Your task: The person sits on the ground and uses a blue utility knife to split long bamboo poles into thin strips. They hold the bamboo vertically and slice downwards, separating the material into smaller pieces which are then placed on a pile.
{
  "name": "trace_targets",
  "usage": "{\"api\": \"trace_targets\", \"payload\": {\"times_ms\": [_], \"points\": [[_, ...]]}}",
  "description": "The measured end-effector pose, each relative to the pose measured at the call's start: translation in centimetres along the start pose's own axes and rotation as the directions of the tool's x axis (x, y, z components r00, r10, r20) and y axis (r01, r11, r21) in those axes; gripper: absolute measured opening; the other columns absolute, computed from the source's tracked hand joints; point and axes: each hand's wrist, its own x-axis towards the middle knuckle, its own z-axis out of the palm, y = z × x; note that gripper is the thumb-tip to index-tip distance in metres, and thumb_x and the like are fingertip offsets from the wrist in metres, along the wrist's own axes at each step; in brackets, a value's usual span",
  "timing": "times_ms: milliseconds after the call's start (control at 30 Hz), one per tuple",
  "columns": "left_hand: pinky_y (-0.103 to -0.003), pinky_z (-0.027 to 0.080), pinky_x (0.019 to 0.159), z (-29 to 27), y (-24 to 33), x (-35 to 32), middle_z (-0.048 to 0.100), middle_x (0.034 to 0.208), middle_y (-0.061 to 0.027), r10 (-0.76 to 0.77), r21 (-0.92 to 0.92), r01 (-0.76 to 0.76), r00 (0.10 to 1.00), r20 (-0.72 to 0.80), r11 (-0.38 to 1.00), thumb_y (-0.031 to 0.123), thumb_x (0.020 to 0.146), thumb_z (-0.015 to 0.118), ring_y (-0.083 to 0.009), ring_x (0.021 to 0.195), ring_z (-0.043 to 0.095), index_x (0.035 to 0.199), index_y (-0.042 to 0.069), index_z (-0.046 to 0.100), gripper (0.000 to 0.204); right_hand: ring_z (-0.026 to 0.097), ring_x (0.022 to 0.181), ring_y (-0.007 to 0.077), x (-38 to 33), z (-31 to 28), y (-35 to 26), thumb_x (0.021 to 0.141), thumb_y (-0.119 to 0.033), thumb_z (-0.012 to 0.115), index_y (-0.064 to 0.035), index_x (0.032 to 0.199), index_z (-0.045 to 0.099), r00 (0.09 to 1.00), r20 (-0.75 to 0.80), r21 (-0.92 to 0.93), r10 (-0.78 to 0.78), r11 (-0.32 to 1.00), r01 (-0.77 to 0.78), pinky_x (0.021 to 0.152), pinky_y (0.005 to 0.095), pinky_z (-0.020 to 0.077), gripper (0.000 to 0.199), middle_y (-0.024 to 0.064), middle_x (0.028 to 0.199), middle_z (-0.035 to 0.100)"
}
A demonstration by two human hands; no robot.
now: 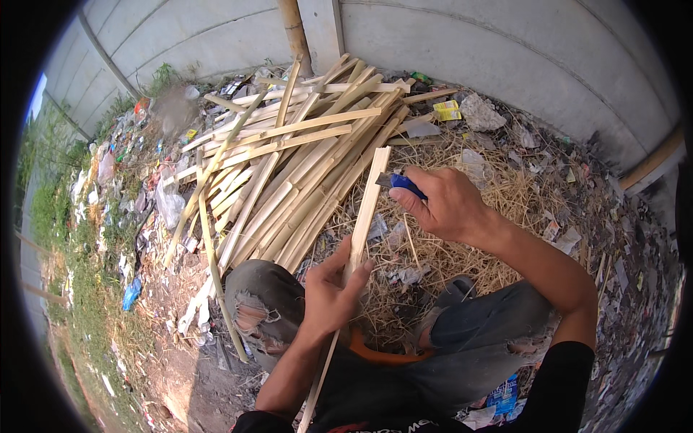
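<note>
A long pale split bamboo strip point(369, 203) slants up from my lap, its far end pointing away from me. My left hand point(333, 281) is closed round its middle, between my knees. In my right hand point(445, 202) is a knife with a blue handle point(408, 185); the fingers are wrapped round it. The knife's short grey blade point(385, 180) is at the right edge of the strip, near its far end. Whether the blade touches or bites into the wood is too small to tell.
A heap of split bamboo strips point(289, 173) lies ahead and to the left. Dry shavings point(498, 209) cover the ground on the right, among scattered litter. A concrete wall point(491, 50) closes off the far side. Something orange and curved point(390, 356) lies between my legs.
</note>
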Motion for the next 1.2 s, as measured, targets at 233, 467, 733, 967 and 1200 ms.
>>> {"api": "trace_targets", "payload": {"times_ms": [233, 467, 733, 967, 1200], "points": [[-0.023, 0.049, 0.086, -0.1, -0.1, 0.1, 0.066, 0.114, -0.0088, 0.001, -0.091, -0.001, 1.000, -0.006, 0.996, 0.011, 0.095, 0.071, -0.0075, 0.097, 0.059, 0.143, -0.017, 0.043, 0.062, 0.068, 0.058, 0.0387, 0.0, 0.8, -1.0, 0.098, -0.043, 0.059, -0.0029, 0.083, 0.063, 0.999, 0.000, 0.032, -0.032, 0.999, 0.032, 0.054, 0.0467, 0.0543, 0.043, 0.0180, 0.059, 0.063], [-0.023, 0.049, 0.084, -0.1, 0.5, 0.4, 0.066, 0.109, -0.0064, -0.009, -0.035, 0.011, 0.999, 0.047, 0.999, 0.010, 0.095, 0.072, -0.0079, 0.097, 0.059, 0.143, -0.016, 0.044, 0.061, 0.066, 0.058, 0.0417, -1.4, 1.3, -2.0, 0.103, -0.041, 0.052, -0.0035, 0.083, 0.063, 0.986, 0.061, -0.053, -0.156, 0.986, 0.159, 0.055, 0.0517, 0.0523, 0.044, 0.0194, 0.058, 0.061], [-0.026, 0.048, 0.095, 0.6, 0.0, -1.0, 0.067, 0.118, -0.0117, 0.085, -0.031, -0.085, 0.996, -0.006, 0.996, 0.005, 0.092, 0.073, -0.0112, 0.106, 0.061, 0.140, -0.016, 0.048, 0.059, 0.050, 0.057, 0.0193, -1.1, -5.5, 7.2, 0.105, -0.050, 0.049, 0.0011, 0.089, 0.059, 0.884, -0.337, 0.159, 0.323, 0.945, -0.285, 0.055, 0.0383, 0.0380, 0.055, 0.0108, 0.063, 0.053], [-0.027, 0.046, 0.100, 0.1, -0.5, -0.5, 0.066, 0.124, -0.0159, 0.142, 0.092, -0.137, 0.989, -0.051, 0.986, 0.008, 0.086, 0.083, -0.0140, 0.112, 0.061, 0.140, -0.017, 0.048, 0.069, 0.061, 0.068, 0.0257, -1.6, -5.5, 1.8, 0.107, -0.043, 0.049, 0.0022, 0.098, 0.060, 0.951, -0.136, 0.294, 0.276, 0.929, -0.227, 0.064, 0.0401, 0.0442, 0.047, 0.0153, 0.079, 0.065], [-0.031, 0.044, 0.106, 0.6, 0.3, -0.4, 0.065, 0.129, -0.0204, 0.100, 0.110, -0.091, 0.992, -0.080, 0.990, 0.008, 0.081, 0.086, -0.0164, 0.118, 0.059, 0.138, -0.018, 0.048, 0.073, 0.059, 0.061, 0.0323, -0.9, -2.8, -0.3, 0.106, -0.037, 0.052, 0.0008, 0.098, 0.061, 0.990, -0.012, 0.231, 0.144, 0.963, -0.137, 0.058, 0.0431, 0.0441, 0.040, 0.0196, 0.069, 0.060]]}}
